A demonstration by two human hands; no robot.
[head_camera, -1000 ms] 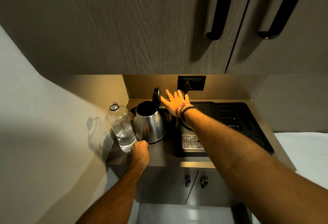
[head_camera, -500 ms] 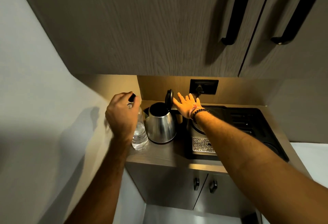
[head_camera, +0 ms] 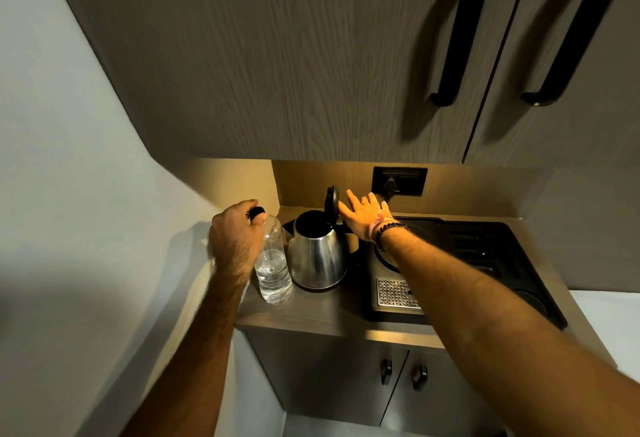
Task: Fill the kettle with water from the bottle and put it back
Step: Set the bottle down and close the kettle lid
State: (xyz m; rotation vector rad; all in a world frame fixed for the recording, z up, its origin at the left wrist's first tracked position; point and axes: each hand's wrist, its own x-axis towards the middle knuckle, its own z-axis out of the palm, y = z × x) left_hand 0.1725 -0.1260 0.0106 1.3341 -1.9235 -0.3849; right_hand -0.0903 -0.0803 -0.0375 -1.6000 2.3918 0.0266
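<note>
Steel kettle [head_camera: 318, 256] upright on the tabletop [head_camera: 311, 315], far left corner, under the wall cabinets [head_camera: 277, 56]. Its black lid [head_camera: 331, 202] stands flipped up at the far side; mouth open, interior dark, water level not discernible. Clear plastic bottle [head_camera: 273, 270] upright just left of the kettle, close beside it; whether the two touch cannot be told. Water shows in the bottle's lower part. Left hand [head_camera: 235, 239] is over the bottle top, fingers curled around the black cap [head_camera: 257, 211], gripping it; bottle base on the tabletop. Right hand [head_camera: 365, 215] is flat and spread, fingers extended, holding nothing; fingertips sit at the raised lid, contact likely but not certain from this angle. Dark beaded bracelet [head_camera: 391, 229] on the right wrist. Right of the kettle, a black tray [head_camera: 485, 256] occupies most of the tabletop, with a perforated metal drip grate [head_camera: 394, 293] at its near left. Dark wall socket [head_camera: 400, 180] on the back panel, past the right hand, a plug seated in it. Two lower cabinet doors with small black knobs [head_camera: 386, 369] below the tabletop edge.
</note>
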